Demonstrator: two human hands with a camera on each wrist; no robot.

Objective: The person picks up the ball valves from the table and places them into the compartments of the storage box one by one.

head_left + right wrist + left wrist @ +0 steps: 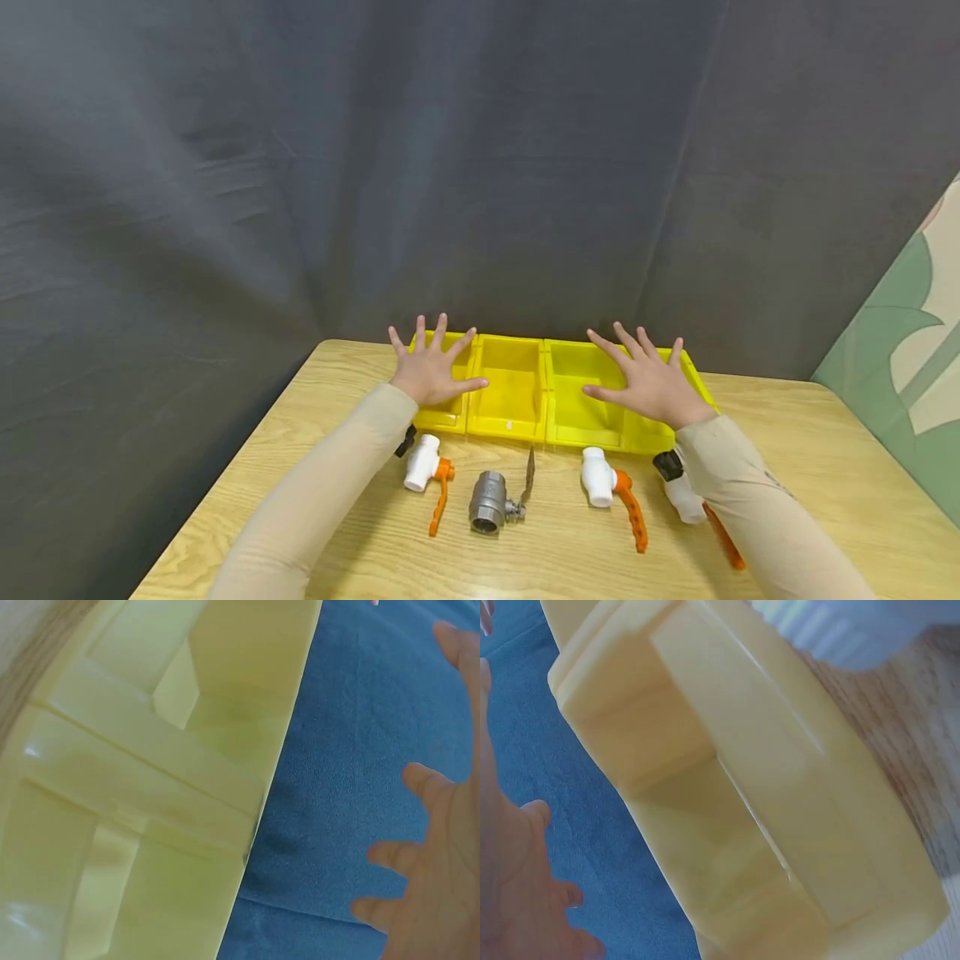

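Observation:
My left hand (pixel 431 373) is held with fingers spread over the left end of a row of yellow bins (pixel 545 392). Over the right end, my right hand (pixel 651 387) is likewise spread wide, palm down. Neither hand holds anything. In the left wrist view, the fingers of the left hand (pixel 517 885) stand apart beside a yellow bin (pixel 780 727); the right wrist view shows the right hand (pixel 442 862) the same way. In front of the bins lie a steel ball valve (pixel 488 502) and white ball valves (pixel 422 462) (pixel 597 477) with orange levers.
By the right sleeve lies a partly covered valve (pixel 684 498) with a black end and an orange lever. A black piece (pixel 406 442) shows beside the left sleeve. Behind the wooden table (pixel 570 567) hangs a dark curtain (pixel 480 167); a patterned panel (pixel 900 358) stands at right.

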